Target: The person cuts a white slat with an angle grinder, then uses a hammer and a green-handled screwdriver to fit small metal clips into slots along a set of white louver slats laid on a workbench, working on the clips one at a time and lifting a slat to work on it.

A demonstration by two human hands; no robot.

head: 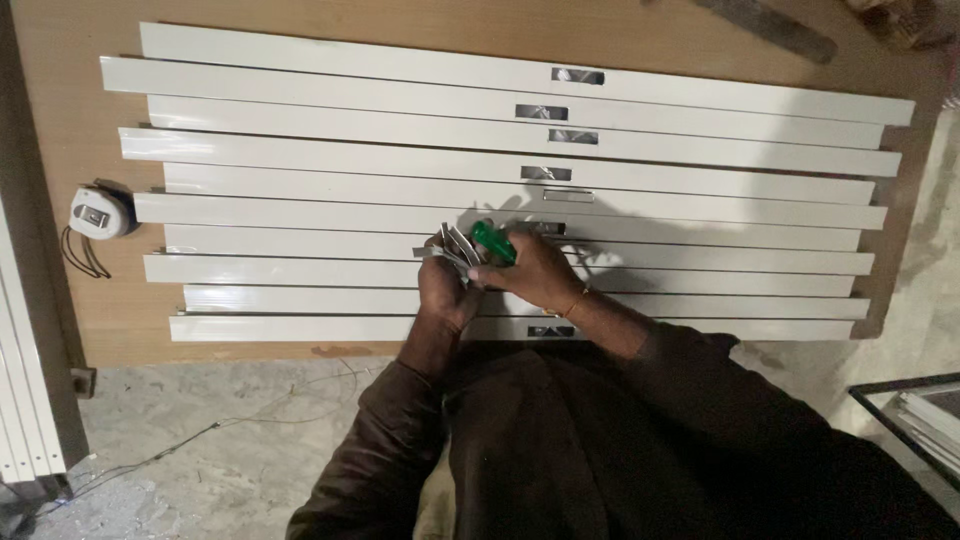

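Dark sleeves lead up to both hands, close together over the white strips [500, 215] laid side by side on the wooden board [60, 90]. Left hand [445, 290] clamps a bunch of small metal pieces [452, 247]; right hand [530, 270] grips a green-handled screwdriver [493, 242]. Steadying the pieces low against a strip would likely help. Tape measure [98, 212] lies well apart.

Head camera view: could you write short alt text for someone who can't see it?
A person's left hand grips several flat metal pieces while the right hand holds a green-handled tool, above long white profiles laid side by side on a wooden board. A white tape measure lies at left.
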